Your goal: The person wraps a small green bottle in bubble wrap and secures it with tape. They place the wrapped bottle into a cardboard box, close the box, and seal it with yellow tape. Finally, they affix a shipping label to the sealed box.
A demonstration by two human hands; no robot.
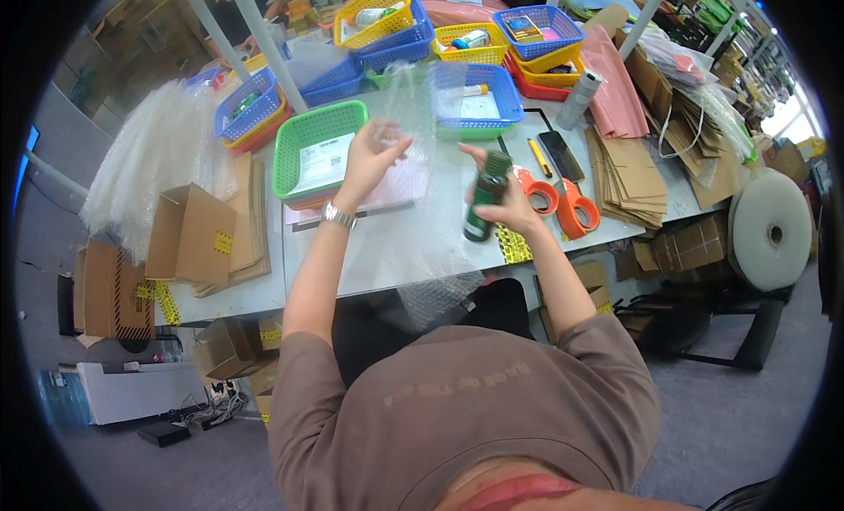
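My right hand (503,208) is closed round a dark green bottle (488,195), held tilted over the worktable. My left hand (378,157) has curled fingers on the edge of a clear bubble wrap sheet (413,221), which runs across the table and hangs over its front edge. Just left of that hand sits a green basket (318,114) with a white paper slip inside, on top of other baskets. Right of the bottle lie orange tape dispensers (576,210), a yellow cutter (539,157) and a black phone (561,155).
Stacked colored baskets (545,32) line the back. Flattened cardboard (629,186) and a grey bottle (578,98) are at right, beside pink film (615,89). An open box (185,230) and bubble wrap bundles (132,159) are at left. A large roll (760,221) stands far right.
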